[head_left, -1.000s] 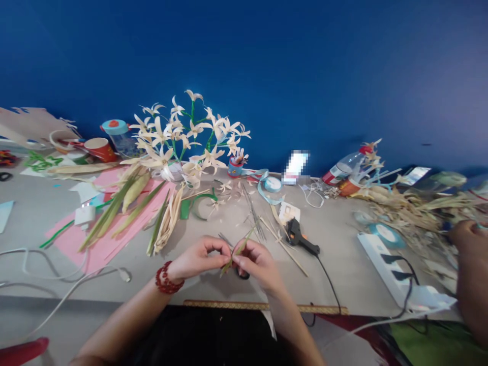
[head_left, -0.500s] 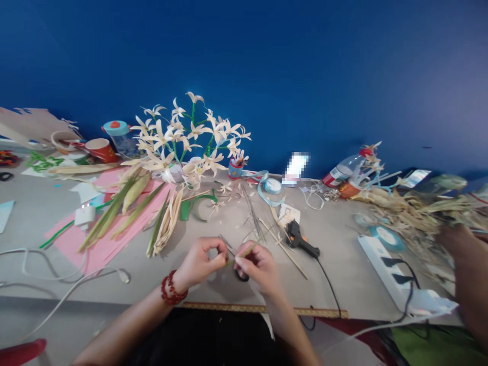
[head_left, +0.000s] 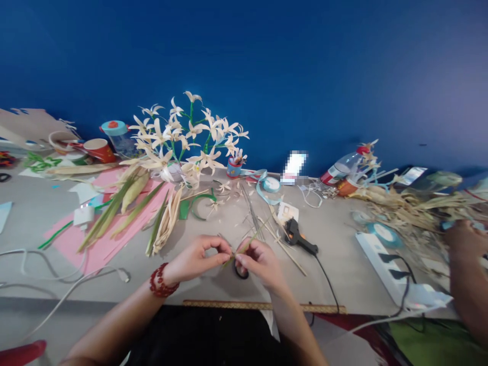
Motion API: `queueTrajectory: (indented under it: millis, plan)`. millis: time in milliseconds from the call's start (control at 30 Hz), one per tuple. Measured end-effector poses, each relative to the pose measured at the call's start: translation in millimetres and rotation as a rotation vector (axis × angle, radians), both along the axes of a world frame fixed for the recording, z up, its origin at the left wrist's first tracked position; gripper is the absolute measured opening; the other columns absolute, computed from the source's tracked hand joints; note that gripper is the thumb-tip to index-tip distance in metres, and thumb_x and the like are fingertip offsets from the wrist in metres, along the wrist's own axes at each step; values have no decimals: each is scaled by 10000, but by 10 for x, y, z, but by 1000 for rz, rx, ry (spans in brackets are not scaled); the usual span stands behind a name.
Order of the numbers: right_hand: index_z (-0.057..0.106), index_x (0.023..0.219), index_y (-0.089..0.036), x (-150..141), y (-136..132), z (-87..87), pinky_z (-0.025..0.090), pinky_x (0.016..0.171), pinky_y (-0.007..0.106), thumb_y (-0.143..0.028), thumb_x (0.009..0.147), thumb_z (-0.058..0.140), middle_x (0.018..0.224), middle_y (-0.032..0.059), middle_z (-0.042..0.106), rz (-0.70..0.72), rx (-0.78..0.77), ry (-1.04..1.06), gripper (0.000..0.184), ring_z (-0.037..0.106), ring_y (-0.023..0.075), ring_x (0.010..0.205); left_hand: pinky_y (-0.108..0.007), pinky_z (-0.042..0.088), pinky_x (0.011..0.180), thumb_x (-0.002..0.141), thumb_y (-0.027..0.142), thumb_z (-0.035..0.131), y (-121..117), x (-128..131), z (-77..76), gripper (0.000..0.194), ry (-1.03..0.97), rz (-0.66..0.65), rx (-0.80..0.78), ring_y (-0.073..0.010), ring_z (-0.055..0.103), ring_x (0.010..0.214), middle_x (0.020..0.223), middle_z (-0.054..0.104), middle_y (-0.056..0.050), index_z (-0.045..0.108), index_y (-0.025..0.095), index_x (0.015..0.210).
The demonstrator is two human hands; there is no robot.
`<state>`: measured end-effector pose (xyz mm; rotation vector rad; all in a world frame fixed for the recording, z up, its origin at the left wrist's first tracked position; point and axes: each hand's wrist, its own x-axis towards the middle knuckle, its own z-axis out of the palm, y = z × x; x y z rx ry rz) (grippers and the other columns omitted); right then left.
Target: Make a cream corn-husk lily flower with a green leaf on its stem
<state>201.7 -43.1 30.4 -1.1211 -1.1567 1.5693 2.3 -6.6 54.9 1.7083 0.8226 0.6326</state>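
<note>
Close together above the table, my left hand and my right hand both pinch a thin greenish strip, which looks like corn husk. One end sticks up past my right fingers; the rest between the fingertips is partly hidden. Red beads circle my left wrist. Just under my fingers lie scissors with a black handle, largely covered by my hands. Thin sticks and a black glue gun lie to the right of my right hand. Left of my left hand is a bundle of pale husk strips.
White husk flowers stand at the back against the blue wall. Green husks rest on pink paper at left. Blue ribbon, a power strip and a husk pile lie right, where another person's hand reaches in. Cables cross both sides.
My hands stay together on the strip, its end now standing more upright past my right fingers. The other person's hand has shifted slightly right. The view has moved a little.
</note>
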Motion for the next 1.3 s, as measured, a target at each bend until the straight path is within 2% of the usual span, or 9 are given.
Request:
queueTrajectory:
  millis: [300, 500, 700, 867, 967, 1033, 1167, 1233, 1300]
  plan:
    - [594, 723, -183, -16, -3, -41, 403, 449, 202, -394, 745, 758, 589, -19, 614, -16, 27, 0, 268, 509, 88, 456, -225, 454, 688, 825, 190, 572, -32, 29, -28, 101, 64, 14, 14, -138, 592, 709, 735, 655, 5, 639, 164, 753]
    - [628, 735, -191, -50, -55, -64, 405, 458, 220, -315, 800, 687, 582, -20, 599, -93, 187, -141, 152, 510, 104, 463, -225, 421, 674, 836, 213, 550, -72, 41, -64, 113, 65, 61, -36, -129, 533, 685, 703, 595, 20, 587, 167, 740]
    - [666, 762, -197, -104, -97, -169, 472, 566, 258, -226, 787, 669, 703, 21, 653, -214, 406, -231, 38, 584, 143, 609, -224, 398, 638, 856, 230, 530, -170, 97, -157, 130, 38, 164, -42, -124, 499, 661, 689, 554, 22, 557, 167, 746]
    - [632, 794, -205, -97, -118, -220, 467, 508, 233, -239, 830, 658, 727, -1, 634, -270, 410, -17, 57, 573, 111, 545, -226, 403, 634, 846, 194, 533, -206, 122, -331, 96, 85, 267, 41, -134, 521, 677, 703, 569, 13, 569, 171, 760]
    - [608, 806, -218, 7, -97, -173, 461, 502, 227, -252, 857, 654, 722, -15, 629, -370, 399, 144, 76, 570, 106, 539, -230, 414, 622, 872, 244, 541, -188, 5, -470, 141, 83, 305, 22, -139, 536, 655, 675, 578, 11, 570, 171, 755]
    - [613, 802, -219, 77, -70, -152, 466, 516, 229, -242, 850, 672, 722, -15, 639, -374, 378, 180, 79, 581, 110, 558, -233, 423, 630, 911, 298, 524, -181, -105, -503, 205, 91, 273, 0, -143, 558, 660, 678, 603, 4, 579, 170, 761]
    - [627, 794, -210, 86, -17, -206, 446, 499, 211, -246, 828, 702, 693, -18, 653, -303, 280, 204, 89, 569, 98, 526, -237, 428, 651, 935, 338, 530, -188, -210, -330, 296, 137, 235, 113, -142, 568, 656, 664, 604, 1, 575, 171, 694]
    - [631, 796, -203, 36, -3, -250, 442, 493, 208, -264, 822, 709, 676, -18, 656, -280, 235, 189, 102, 560, 94, 509, -246, 456, 729, 921, 305, 561, -182, -170, -173, 173, 88, 227, 161, -159, 611, 771, 816, 665, -25, 637, 170, 846]
    - [634, 795, -196, -7, 1, -270, 447, 496, 211, -284, 813, 720, 667, -13, 661, -252, 198, 162, 124, 566, 98, 512, -253, 467, 791, 929, 283, 557, -159, -100, -29, 160, 33, 151, 139, -168, 636, 856, 927, 698, -38, 664, 180, 988]
